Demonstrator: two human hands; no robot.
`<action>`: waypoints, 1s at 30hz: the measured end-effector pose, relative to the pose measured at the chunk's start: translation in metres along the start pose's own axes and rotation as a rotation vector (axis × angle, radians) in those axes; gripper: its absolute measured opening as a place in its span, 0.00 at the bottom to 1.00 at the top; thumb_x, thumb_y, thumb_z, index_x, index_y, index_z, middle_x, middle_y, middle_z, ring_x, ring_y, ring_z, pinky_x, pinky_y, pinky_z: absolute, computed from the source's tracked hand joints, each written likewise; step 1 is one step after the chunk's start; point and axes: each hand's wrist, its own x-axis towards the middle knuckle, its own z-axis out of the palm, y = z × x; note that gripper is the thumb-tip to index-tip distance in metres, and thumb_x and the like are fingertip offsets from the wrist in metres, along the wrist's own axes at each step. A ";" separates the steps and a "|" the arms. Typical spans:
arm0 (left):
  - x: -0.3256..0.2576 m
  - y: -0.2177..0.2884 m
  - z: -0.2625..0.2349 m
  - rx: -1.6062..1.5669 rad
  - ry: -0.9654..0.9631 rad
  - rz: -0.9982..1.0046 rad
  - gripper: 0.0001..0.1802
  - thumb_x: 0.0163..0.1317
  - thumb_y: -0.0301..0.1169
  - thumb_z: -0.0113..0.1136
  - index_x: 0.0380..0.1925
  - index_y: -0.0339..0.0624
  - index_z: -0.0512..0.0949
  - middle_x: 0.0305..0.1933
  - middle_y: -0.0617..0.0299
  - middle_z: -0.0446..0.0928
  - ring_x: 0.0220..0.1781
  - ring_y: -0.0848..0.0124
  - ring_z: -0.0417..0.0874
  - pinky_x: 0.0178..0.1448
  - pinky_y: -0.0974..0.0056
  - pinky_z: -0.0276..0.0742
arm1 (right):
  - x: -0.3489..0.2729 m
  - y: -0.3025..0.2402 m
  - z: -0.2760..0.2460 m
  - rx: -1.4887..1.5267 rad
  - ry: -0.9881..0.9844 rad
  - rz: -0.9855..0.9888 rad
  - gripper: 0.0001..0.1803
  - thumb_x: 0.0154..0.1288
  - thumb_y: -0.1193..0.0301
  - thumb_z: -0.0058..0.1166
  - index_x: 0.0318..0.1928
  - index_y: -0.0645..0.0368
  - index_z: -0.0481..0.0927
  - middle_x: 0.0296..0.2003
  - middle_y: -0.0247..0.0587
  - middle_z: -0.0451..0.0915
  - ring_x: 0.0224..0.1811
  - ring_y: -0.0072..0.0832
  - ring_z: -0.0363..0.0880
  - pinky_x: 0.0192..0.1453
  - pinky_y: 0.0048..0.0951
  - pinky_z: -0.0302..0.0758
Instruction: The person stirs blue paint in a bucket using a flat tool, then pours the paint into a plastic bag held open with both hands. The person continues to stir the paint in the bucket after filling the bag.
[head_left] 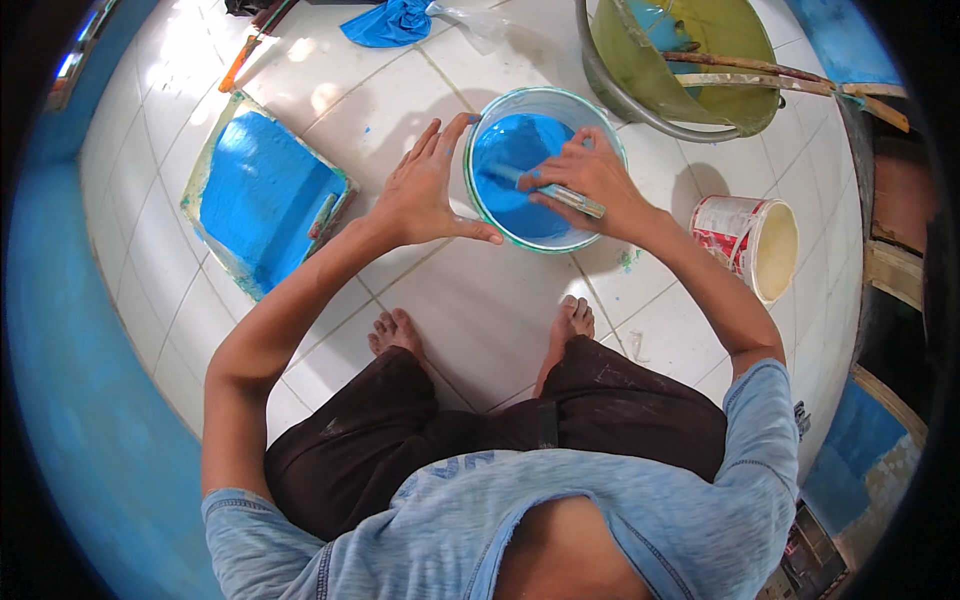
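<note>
A round white bucket (478,205) with a green-stained rim stands on the tiles in front of me, holding bright blue paint (515,140). My left hand (430,185) is spread along its left side, thumb and fingers apart, seemingly touching the rim. Over the bucket, my right hand (590,185) is closed around a flat, pale stick-like tool (578,200). The tool slants toward the paint, and its far part is blurred and blue, so its exact kind is unclear. Blue smears mark the fingers of my right hand.
To the left lies a paint tray (335,195) coated in blue. A large olive tub (735,45) with sticks (750,82) across it stands far right. A small white-and-red pail (725,230) tips toward me at right. A blue plastic bag (390,22) lies at the back.
</note>
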 end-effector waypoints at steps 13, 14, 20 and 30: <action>0.006 -0.001 0.007 -0.039 0.049 0.156 0.75 0.25 0.55 0.82 0.69 0.35 0.47 0.68 0.40 0.59 0.71 0.46 0.60 0.71 0.47 0.60 | -0.026 -0.003 0.003 0.265 -0.003 0.081 0.08 0.62 0.63 0.58 0.40 0.48 0.82 0.25 0.37 0.80 0.33 0.36 0.77 0.58 0.43 0.58; 0.008 0.004 0.007 -0.075 0.025 0.147 0.75 0.25 0.56 0.82 0.70 0.36 0.46 0.68 0.40 0.59 0.71 0.46 0.61 0.71 0.47 0.61 | -0.023 -0.002 0.012 0.236 0.052 0.058 0.08 0.60 0.63 0.59 0.39 0.48 0.82 0.24 0.36 0.79 0.32 0.36 0.76 0.58 0.44 0.58; 0.009 0.018 0.000 0.033 -0.025 0.141 0.78 0.25 0.58 0.81 0.70 0.39 0.41 0.67 0.41 0.60 0.68 0.46 0.64 0.69 0.47 0.64 | -0.002 0.022 0.031 -0.217 0.326 -0.014 0.12 0.46 0.67 0.62 0.36 0.46 0.83 0.20 0.34 0.76 0.30 0.34 0.75 0.59 0.47 0.58; 0.004 0.029 -0.006 0.059 -0.093 0.023 0.79 0.28 0.58 0.80 0.71 0.36 0.38 0.70 0.42 0.54 0.72 0.51 0.59 0.73 0.50 0.58 | -0.012 0.001 0.000 0.093 -0.038 0.014 0.06 0.46 0.67 0.61 0.27 0.50 0.82 0.20 0.36 0.79 0.26 0.36 0.76 0.48 0.44 0.59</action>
